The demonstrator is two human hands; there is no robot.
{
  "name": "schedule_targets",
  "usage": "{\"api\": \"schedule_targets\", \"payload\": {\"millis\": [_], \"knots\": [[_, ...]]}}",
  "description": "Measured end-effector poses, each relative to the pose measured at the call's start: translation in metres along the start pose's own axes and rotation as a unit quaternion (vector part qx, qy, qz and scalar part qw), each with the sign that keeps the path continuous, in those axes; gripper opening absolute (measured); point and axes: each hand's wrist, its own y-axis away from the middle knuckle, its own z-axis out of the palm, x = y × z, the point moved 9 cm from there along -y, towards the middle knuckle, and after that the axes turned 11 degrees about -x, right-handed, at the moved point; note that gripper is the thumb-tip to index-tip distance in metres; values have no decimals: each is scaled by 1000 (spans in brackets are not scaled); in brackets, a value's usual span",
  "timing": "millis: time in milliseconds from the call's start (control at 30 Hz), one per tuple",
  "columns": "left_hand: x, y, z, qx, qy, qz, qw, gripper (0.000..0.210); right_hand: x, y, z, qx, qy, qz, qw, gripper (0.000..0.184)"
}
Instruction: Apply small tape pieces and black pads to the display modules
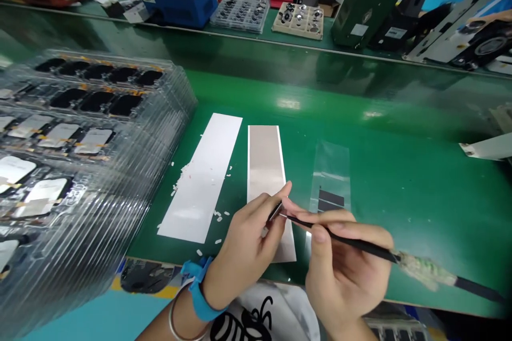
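Over the strip's edge, left fingers pinch a part, right fingers a tool (bench stretching rightward).

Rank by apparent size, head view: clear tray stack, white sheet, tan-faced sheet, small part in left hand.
1. Clear tray stack
2. White sheet and tan-faced sheet: too alike to rank, the latter partly covered
3. Small part in left hand

The worktop is smooth and glossy; the stacked trays are shiny, clear plastic; the tool looks matt, its wrapping rough.
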Motion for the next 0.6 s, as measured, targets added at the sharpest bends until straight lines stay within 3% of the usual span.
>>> {"api": "schedule_targets", "payload": {"millis": [600], "knots": [[-5, 2, 2, -3, 48, 12, 999, 53, 9, 7, 1, 0, 40, -23, 999, 39]]}}
